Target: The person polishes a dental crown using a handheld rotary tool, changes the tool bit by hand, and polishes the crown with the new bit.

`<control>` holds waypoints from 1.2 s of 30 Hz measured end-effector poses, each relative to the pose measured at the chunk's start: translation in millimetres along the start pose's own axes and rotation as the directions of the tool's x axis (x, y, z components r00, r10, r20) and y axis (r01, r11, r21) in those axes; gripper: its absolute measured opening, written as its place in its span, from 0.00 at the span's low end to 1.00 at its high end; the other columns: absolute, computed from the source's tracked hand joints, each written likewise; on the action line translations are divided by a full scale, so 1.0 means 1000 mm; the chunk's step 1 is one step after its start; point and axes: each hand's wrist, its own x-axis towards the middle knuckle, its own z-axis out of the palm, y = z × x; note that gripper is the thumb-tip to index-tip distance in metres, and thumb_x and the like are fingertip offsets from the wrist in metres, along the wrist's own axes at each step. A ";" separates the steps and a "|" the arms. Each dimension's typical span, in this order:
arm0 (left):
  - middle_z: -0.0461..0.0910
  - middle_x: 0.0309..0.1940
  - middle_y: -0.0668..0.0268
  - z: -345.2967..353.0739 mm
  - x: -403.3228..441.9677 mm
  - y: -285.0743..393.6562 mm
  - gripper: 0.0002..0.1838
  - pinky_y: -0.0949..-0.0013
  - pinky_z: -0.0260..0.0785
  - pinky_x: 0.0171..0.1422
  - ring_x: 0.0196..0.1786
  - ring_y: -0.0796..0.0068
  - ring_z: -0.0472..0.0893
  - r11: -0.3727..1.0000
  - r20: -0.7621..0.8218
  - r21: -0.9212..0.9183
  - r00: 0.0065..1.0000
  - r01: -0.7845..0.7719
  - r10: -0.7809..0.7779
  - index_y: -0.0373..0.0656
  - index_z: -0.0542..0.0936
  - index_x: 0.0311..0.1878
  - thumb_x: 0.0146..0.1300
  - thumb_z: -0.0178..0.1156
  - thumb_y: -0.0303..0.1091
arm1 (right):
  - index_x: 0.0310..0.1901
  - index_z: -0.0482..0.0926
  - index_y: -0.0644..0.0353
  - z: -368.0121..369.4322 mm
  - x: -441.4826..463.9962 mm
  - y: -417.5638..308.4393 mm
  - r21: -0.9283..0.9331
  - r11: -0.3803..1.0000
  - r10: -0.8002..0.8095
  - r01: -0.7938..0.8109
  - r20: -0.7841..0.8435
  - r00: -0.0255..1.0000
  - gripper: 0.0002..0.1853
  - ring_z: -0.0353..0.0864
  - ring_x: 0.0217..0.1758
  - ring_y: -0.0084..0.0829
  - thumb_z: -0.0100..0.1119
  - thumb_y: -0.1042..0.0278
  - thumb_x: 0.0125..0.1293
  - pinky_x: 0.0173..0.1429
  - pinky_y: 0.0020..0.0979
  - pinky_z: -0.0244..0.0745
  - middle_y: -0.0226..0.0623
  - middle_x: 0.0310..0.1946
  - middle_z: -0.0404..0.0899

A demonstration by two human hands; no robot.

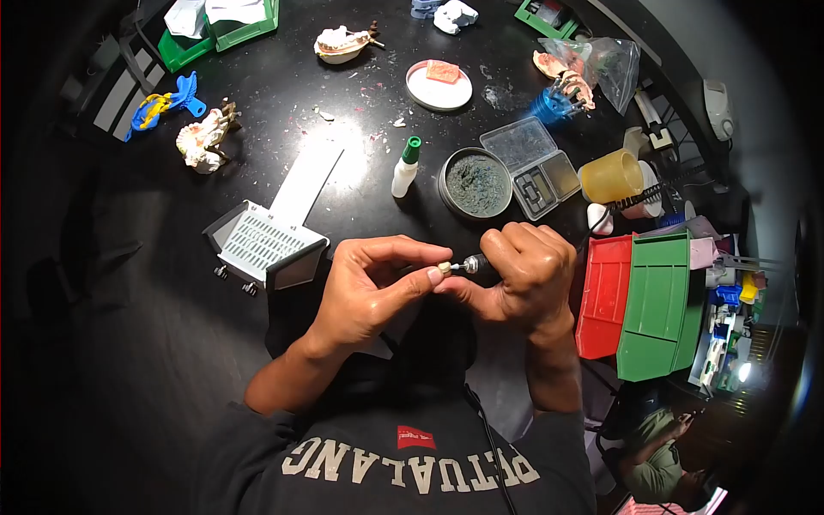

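Observation:
Between thumb and index finger, my left hand (378, 287) pinches a small tooth-like piece (445, 269). My right hand (528, 275) is wrapped round a rotary handpiece (474, 264), whose thin tip points left and meets the small piece. The right thumb reaches toward the fingertips of my left hand. Above the hands stand a white bottle with a green cap (406, 167) and a round tin of dark grit (476, 184). Left of my left hand is a metal rest with a slotted plate (266, 245).
A small digital scale (545, 184) and a yellow cup (611, 178) are right of the tin. Red (603, 296) and green bins (657, 305) stand at the right. Dental models (206, 139) and a round dish (439, 93) lie farther back. Another person (661, 455) is at lower right.

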 end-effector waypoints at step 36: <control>0.89 0.41 0.64 0.006 0.000 -0.003 0.12 0.78 0.72 0.42 0.39 0.84 0.84 1.000 -0.043 -0.022 0.999 0.010 -0.011 0.32 0.89 0.54 0.71 0.73 0.25 | 0.21 0.66 0.56 -0.003 0.000 -0.001 -0.001 0.999 0.032 -0.032 0.031 0.999 0.43 0.67 0.17 0.38 0.69 0.18 0.57 0.24 0.39 0.59 0.35 0.17 0.62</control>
